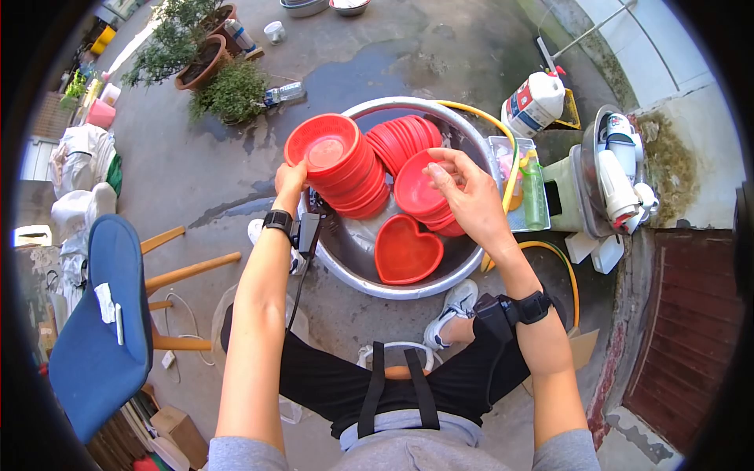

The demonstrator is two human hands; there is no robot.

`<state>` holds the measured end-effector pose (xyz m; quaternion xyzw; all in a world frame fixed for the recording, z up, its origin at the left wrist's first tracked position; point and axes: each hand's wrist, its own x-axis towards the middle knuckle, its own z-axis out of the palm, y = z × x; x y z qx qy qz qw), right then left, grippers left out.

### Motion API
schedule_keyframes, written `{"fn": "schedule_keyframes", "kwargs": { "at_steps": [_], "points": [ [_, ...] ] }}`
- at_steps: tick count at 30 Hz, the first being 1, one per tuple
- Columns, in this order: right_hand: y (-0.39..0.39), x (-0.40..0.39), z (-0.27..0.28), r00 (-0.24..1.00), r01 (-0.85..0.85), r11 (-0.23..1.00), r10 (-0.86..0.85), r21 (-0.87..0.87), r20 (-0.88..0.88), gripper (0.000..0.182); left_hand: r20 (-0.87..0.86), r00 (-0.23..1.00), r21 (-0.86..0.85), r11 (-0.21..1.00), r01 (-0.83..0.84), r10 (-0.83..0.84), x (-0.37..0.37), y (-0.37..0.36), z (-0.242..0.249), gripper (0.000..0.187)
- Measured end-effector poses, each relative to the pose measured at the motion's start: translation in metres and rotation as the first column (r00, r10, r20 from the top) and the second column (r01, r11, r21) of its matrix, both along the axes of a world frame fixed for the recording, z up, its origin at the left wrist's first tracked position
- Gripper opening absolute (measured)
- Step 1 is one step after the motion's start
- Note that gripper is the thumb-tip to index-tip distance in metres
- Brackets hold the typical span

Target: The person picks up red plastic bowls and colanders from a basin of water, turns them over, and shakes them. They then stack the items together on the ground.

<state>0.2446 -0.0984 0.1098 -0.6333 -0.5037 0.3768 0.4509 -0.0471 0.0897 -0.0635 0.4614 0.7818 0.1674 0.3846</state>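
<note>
A large round metal basin (353,276) holds several red plastic baskets and dishes. My left hand (291,177) grips the left edge of a tall stack of round red baskets (345,169), which leans at the basin's left side. Over the right part of the basin is my right hand (467,188), its fingers apart and curved, above a shorter stack of red dishes (416,188). Behind these, more red baskets (402,140) lie tilted in a row. A heart-shaped red dish (407,250) sits nearest to me.
A yellow hose (514,177) curves round the basin's right side, by a green spray bottle (533,196) and a white jug (534,102). A blue chair (106,330) stands at the left. Potted plants (206,63) are at the back left.
</note>
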Motion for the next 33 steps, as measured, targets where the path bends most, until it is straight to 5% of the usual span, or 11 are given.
{"fn": "schedule_keyframes", "kwargs": {
  "at_steps": [5,11,15,19,23,24,25,27,29,31,33],
  "points": [
    [0.002,0.000,-0.001,1.000,-0.001,1.000,0.001,-0.004,0.012,0.035,0.298,0.947,0.052,0.989,-0.137,0.116,-0.014,0.015,-0.035,0.029],
    [0.004,-0.008,0.003,0.998,-0.041,0.996,0.043,-0.073,0.036,0.043,0.575,0.802,0.099,0.959,-0.264,0.161,0.006,-0.009,0.034,0.024],
    [0.007,-0.018,0.001,0.997,-0.032,0.991,0.040,-0.128,0.059,0.061,0.634,0.773,0.097,0.994,-0.046,-0.026,0.022,-0.026,0.076,0.024],
    [0.016,-0.018,-0.023,0.993,0.117,0.982,-0.116,-0.146,0.011,0.074,0.635,0.619,0.269,0.883,0.384,-0.462,0.051,-0.055,0.121,0.028],
    [0.022,-0.001,-0.036,0.979,0.148,0.986,-0.157,-0.081,-0.126,0.059,0.732,0.601,0.105,0.925,0.365,-0.321,0.047,-0.044,0.134,0.042],
    [0.020,-0.005,-0.023,0.960,0.187,0.976,-0.206,-0.111,-0.192,0.058,0.493,0.776,0.203,0.919,0.338,-0.394,0.036,-0.032,0.103,0.048],
    [0.018,-0.008,-0.015,0.933,0.224,0.964,-0.255,-0.145,-0.255,0.057,0.492,0.776,0.203,0.919,0.337,-0.393,0.022,-0.028,0.077,0.048],
    [0.017,-0.010,-0.012,0.927,0.228,0.968,-0.248,-0.101,-0.282,0.057,-0.364,0.800,0.320,0.742,0.589,-0.478,0.006,-0.024,0.052,0.048],
    [0.016,-0.011,-0.009,0.931,0.236,0.967,-0.254,-0.100,-0.262,0.061,-0.377,0.730,0.338,0.649,0.682,-0.571,0.005,-0.036,0.041,0.045],
    [0.018,-0.005,-0.016,0.948,0.241,0.964,-0.259,-0.114,-0.186,0.063,-0.594,0.404,0.173,0.380,0.909,-0.696,0.007,-0.043,0.025,0.043],
    [0.019,-0.002,-0.017,0.960,0.246,0.961,-0.259,-0.123,-0.105,0.065,-0.487,0.477,0.223,0.423,0.878,-0.732,0.009,-0.041,0.025,0.038]
  ]
}}
